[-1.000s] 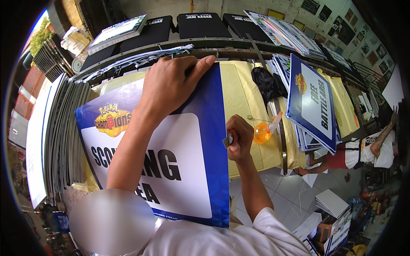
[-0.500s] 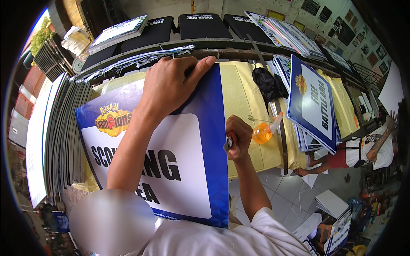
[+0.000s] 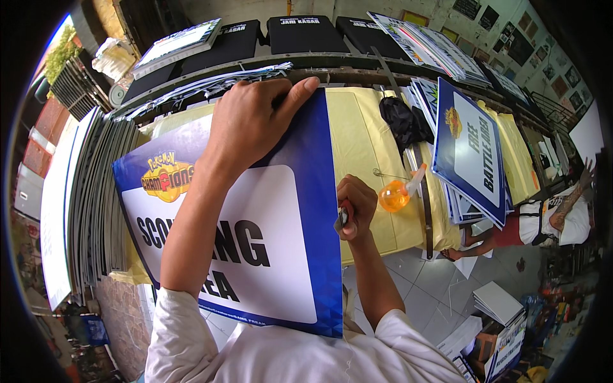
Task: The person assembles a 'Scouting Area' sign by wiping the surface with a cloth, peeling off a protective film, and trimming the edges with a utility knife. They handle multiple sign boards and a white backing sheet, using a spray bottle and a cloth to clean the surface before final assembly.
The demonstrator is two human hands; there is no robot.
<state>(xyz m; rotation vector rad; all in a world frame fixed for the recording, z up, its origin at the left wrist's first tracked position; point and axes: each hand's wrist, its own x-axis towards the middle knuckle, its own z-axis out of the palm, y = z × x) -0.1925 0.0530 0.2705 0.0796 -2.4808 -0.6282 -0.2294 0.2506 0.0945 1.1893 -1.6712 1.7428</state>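
Observation:
A blue and white printed sign board lies tilted in front of me, its near edge close to my shirt. My left hand grips its far edge; the fingers curl over out of sight and the thumb stretches toward the far right corner. Beside the board's right edge, my right hand is closed around a red and grey cutter knife. Whether the blade touches the edge cannot be made out. To the right of that hand, a spray bottle with orange liquid rests on yellow wrapping.
Stacked boards stand at the left. More blue signs lie at the right, near a black cloth bundle. Black printed panels line the back. Another person bends at the far right; boxes and boards sit on the floor.
My left sleeve and the floor beside it now show at the lower left. The view has shifted slightly. Both hands keep nearly the same places, with the cutter knife turned a little.

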